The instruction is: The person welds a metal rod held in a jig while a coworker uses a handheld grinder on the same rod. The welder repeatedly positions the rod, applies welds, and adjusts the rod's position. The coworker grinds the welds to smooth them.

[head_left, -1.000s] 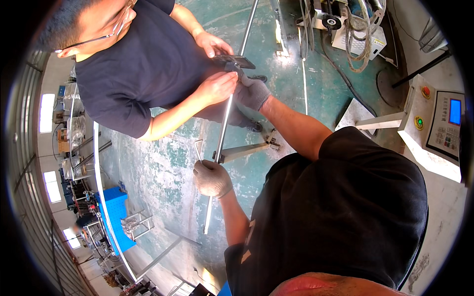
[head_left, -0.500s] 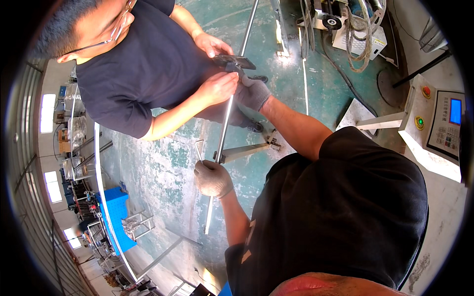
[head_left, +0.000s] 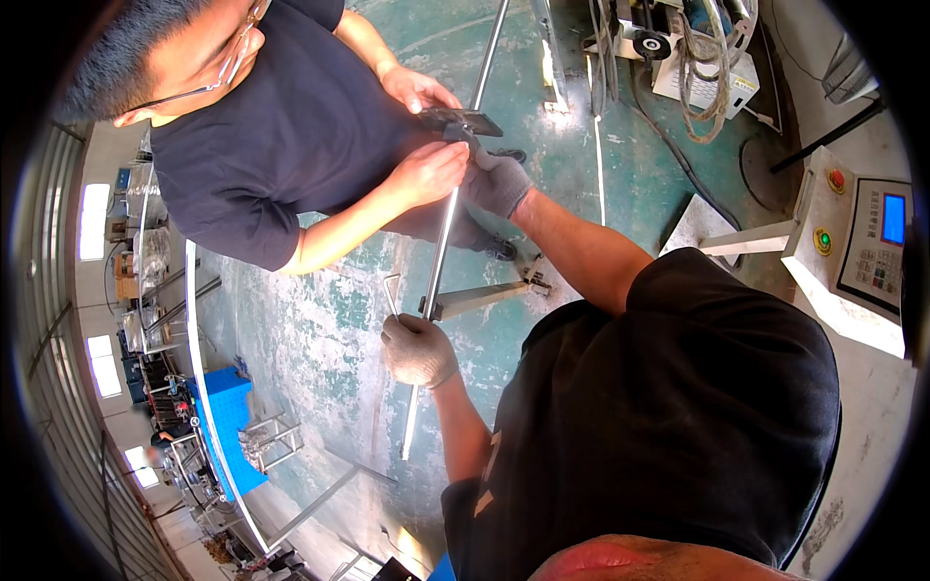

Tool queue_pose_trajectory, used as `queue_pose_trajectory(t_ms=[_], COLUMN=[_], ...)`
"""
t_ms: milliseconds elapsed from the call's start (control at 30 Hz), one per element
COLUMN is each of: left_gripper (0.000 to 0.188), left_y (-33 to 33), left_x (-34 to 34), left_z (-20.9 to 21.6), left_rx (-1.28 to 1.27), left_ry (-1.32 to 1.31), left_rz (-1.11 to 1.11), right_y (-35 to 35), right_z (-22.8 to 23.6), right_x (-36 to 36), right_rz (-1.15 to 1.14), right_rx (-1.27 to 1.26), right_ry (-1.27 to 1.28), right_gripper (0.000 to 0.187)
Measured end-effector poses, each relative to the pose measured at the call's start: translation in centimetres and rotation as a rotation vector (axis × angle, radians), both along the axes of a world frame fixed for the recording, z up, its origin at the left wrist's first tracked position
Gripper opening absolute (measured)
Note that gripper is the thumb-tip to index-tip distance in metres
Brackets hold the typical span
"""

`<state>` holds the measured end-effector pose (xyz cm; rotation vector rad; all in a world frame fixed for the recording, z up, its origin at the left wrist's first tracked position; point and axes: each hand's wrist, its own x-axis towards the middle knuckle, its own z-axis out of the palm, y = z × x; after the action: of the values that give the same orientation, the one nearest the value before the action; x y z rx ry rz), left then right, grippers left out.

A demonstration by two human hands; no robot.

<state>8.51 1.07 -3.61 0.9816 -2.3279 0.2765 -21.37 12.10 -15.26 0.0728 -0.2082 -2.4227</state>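
A long shiny metal rod (head_left: 441, 247) runs slantwise between me and a co-worker. My left hand (head_left: 418, 351), in a pale knit glove, is closed over the rod's lower part. A thin L-shaped hex key (head_left: 391, 288) sticks up from its fingers. Beside that hand, a small dark clamp (head_left: 430, 307) sits on the rod. My right hand (head_left: 498, 182), in a grey glove, is closed at a dark block (head_left: 459, 132) higher on the rod; its fingertips are partly hidden. The co-worker's bare hands hold the same block and the flat dark plate (head_left: 482, 123) joined to it.
The co-worker (head_left: 262, 145) stands across the rod. A support arm (head_left: 482, 299) reaches toward the clamp. On the right is a control box (head_left: 852, 252) with buttons and a screen. Cables and a machine (head_left: 712, 73) stand at the back right; a blue table (head_left: 228, 416) is left.
The co-worker's head has shifted very slightly. My hands, the rod and the block stay practically where they were.
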Motion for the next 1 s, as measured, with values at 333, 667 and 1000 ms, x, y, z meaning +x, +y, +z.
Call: queue_pose_trajectory(t_ms=[333,667,1000], left_gripper=[0.010,0.010,0.011], left_y=[0.0,0.1,0.2], left_x=[-0.1,0.0,-0.1], left_z=[0.0,0.1,0.0], left_rx=[0.002,0.015,0.014], left_ry=[0.019,0.008,-0.001], left_rz=[-0.014,0.003,0.011], right_y=[-0.1,0.0,0.1], right_z=[-0.2,0.8,0.3], right_x=[-0.2,0.3,0.2], right_rz=[-0.003,-0.018,-0.005], right_rx=[-0.003,0.053,0.028], right_ry=[0.020,0.010,-0.009], right_gripper=[0.042,0.042,0.038])
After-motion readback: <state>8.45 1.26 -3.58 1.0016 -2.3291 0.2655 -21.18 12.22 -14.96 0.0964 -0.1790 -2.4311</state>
